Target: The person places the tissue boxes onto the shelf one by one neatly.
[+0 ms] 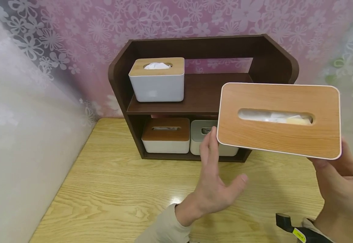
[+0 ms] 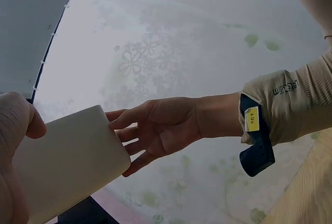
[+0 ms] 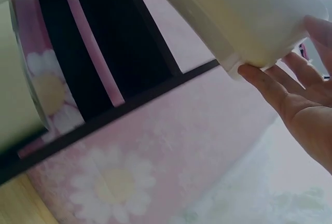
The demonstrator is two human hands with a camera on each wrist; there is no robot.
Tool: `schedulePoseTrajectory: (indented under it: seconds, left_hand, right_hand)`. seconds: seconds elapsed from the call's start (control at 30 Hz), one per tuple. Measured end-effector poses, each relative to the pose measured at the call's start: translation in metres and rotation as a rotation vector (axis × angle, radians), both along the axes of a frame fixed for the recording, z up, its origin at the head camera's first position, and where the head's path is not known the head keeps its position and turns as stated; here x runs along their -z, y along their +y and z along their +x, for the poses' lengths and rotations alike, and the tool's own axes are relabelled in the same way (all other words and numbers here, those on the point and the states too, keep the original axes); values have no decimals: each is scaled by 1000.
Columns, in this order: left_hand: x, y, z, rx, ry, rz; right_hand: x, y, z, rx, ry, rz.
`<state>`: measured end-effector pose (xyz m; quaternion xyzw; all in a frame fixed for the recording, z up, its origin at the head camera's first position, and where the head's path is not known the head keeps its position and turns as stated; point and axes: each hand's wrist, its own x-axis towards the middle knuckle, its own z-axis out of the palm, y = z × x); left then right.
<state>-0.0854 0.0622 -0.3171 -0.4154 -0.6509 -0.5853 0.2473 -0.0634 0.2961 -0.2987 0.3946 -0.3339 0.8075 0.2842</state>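
A white tissue box with a light wood lid (image 1: 279, 138) is held up at the right, in front of the shelf. My right hand (image 1: 343, 179) grips its right end, thumb at the near edge. White and pale yellow contents show through the lid's slot. At the box's left end, my left hand (image 1: 211, 182) has its fingers extended and thumb spread wide, fingertips right at the corner. In the left wrist view, the right hand's fingers (image 2: 132, 146) curl against the end of the white box (image 2: 72, 162).
A dark brown two-tier shelf (image 1: 176, 109) stands against a flowered pink curtain (image 1: 164, 17). On top sits a wood-lidded tissue box (image 1: 158, 87); below are a brown-lidded box (image 1: 165, 145) and a grey-lidded box (image 1: 196, 133), partly hidden. The wooden tabletop (image 1: 109, 189) lies beneath.
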Motion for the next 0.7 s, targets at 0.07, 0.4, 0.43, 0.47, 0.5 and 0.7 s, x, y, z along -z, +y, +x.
schedulePoseTrajectory:
  seconds: [0.07,0.4,0.43,0.47,0.5,0.7]
  left_hand:
    - [-1,-1,-2,-16,19,24]
    - [-3,-6,-10,-59,40,97]
    - [-2,-6,-10,-60,34,102]
    - [-2,-6,-10,-58,27,109]
    - [-1,-6,-10,-56,18,117]
    - [0,-8,-10,-54,-13,182]
  right_hand:
    - [2,-2,-1,-33,-10,-32]
    - [1,-19,-11,-89,23,-20]
    - [1,-20,-12,-97,24,-21]
    - [2,-21,-12,-104,26,-20]
    - [2,-21,-12,-110,25,-22]
    - [4,-24,-16,-119,13,-20]
